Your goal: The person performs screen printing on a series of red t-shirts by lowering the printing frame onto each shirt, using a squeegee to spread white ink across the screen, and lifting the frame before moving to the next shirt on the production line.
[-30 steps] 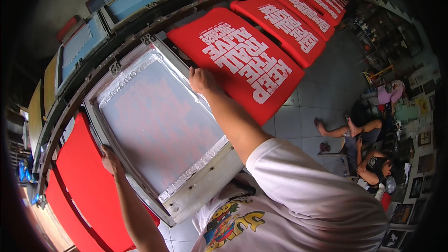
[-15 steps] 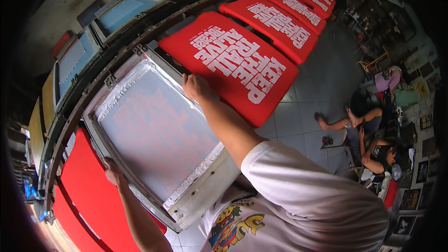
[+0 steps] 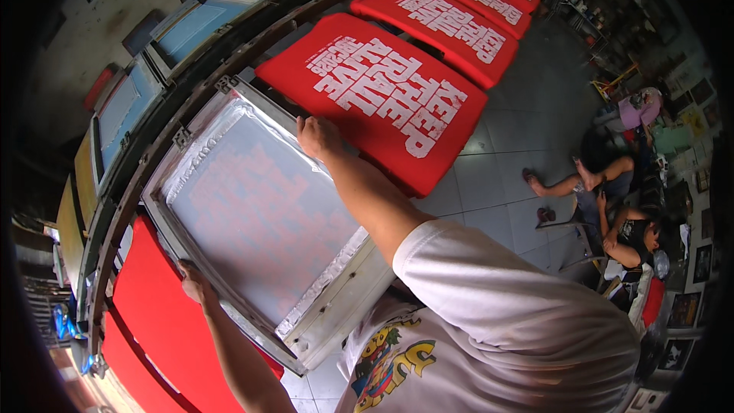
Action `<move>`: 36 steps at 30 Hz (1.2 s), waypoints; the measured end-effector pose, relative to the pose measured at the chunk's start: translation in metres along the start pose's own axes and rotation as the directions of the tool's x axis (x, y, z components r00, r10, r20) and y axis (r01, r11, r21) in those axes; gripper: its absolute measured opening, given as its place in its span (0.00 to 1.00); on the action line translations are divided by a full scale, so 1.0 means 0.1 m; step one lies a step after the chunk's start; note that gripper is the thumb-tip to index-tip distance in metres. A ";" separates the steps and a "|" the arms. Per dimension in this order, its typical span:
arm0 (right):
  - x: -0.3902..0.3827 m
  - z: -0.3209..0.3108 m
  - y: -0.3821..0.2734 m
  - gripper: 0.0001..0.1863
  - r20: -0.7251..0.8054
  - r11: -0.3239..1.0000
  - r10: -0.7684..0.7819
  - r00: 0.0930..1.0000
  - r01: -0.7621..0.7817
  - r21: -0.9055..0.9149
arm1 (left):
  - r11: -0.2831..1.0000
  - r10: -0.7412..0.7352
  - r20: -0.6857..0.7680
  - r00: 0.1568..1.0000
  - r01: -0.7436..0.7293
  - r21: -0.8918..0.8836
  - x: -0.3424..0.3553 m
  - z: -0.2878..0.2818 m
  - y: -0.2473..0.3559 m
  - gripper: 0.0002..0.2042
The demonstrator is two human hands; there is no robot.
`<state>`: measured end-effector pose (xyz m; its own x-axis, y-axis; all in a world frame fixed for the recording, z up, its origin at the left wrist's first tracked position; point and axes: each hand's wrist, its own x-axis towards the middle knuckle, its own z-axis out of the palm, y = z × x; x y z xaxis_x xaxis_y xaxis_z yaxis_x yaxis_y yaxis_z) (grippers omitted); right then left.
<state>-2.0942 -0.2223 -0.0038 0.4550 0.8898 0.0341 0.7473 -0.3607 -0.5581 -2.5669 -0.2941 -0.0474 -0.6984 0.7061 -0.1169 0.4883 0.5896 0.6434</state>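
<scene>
A screen-printing screen [image 3: 264,218] lies between my hands, over one of the red fabric panels in the row. Its pale mesh has a faint reddish, blocky pattern showing through, and shiny tape runs along the inner edges. My left hand [image 3: 197,283] is closed round the frame's left side. On the opposite side, my right hand [image 3: 317,138] grips the frame, fingers curled over its edge. A red panel [image 3: 382,103] with white block lettering lies just beyond my right hand. Beside my left hand, a plain red panel [image 3: 153,306] shows no print.
More printed red panels [image 3: 447,19] recede to the far right. A dark metal rail [image 3: 141,172] with hinge clamps [image 3: 181,138] runs along the table, with other blue-meshed screens [image 3: 126,111] behind it. At right, a person [image 3: 612,222] sits on a chair on the tiled floor [image 3: 497,176].
Both hands keep their hold on the screen's frame. The whole view has shifted slightly; the screen itself shows no clear movement against the rail.
</scene>
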 end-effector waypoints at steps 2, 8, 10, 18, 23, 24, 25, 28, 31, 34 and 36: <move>0.00 0.01 -0.03 0.32 -0.004 1.000 0.008 1.000 -0.008 0.016 | 1.000 -0.003 -0.018 1.000 0.003 0.010 0.00 -0.01 -0.01 0.49; 0.11 0.06 -0.01 0.33 -0.018 0.999 -0.029 0.999 0.029 -0.024 | 0.998 -0.044 -0.063 0.997 0.046 0.042 -0.14 -0.03 0.16 0.47; 0.21 0.11 0.01 0.27 0.143 0.988 -0.100 0.985 0.115 -0.103 | 0.983 -0.072 -0.028 0.997 0.067 -0.169 -0.32 -0.07 0.24 0.45; 0.24 0.09 0.17 0.37 0.100 0.996 -0.061 0.993 0.068 -0.063 | 0.990 -0.140 -0.054 0.989 0.140 0.007 -0.33 -0.13 0.46 0.40; 0.16 0.10 0.08 0.39 0.093 0.991 -0.089 0.992 0.097 -0.088 | 0.968 -0.239 -0.021 0.971 0.237 -0.086 -0.51 -0.35 0.50 0.36; 0.20 0.14 0.10 0.39 0.099 0.991 -0.086 0.991 0.095 -0.094 | 0.966 -0.248 -0.029 0.968 0.245 -0.085 -0.52 -0.37 0.47 0.36; 0.23 0.18 0.13 0.39 0.093 0.989 -0.097 0.991 0.106 -0.100 | 0.964 -0.254 -0.029 0.967 0.251 -0.082 -0.54 -0.37 0.47 0.35; 0.33 0.21 0.23 0.39 0.070 0.988 -0.101 0.992 0.109 -0.112 | 0.965 -0.251 -0.023 0.968 0.249 -0.078 -0.54 -0.33 0.52 0.35; 0.42 0.18 0.31 0.39 0.043 0.989 -0.086 0.995 0.091 -0.121 | 0.970 -0.232 -0.028 0.972 0.229 -0.076 -0.51 -0.24 0.59 0.35; 0.28 0.18 0.17 0.39 0.073 0.990 -0.088 0.993 0.096 -0.107 | 0.970 -0.237 -0.059 0.970 0.232 -0.071 -0.52 -0.29 0.53 0.36; 0.17 0.15 0.03 0.38 0.106 0.990 -0.082 0.991 0.093 -0.110 | 0.975 -0.219 -0.066 0.974 0.216 -0.048 -0.48 -0.32 0.43 0.36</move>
<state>-2.0917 -0.2037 -0.0175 0.3387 0.9409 -0.0086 0.8352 -0.3048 -0.4576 -2.5295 -0.3155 0.0103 -0.8212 0.5326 -0.2051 0.2999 0.7084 0.6389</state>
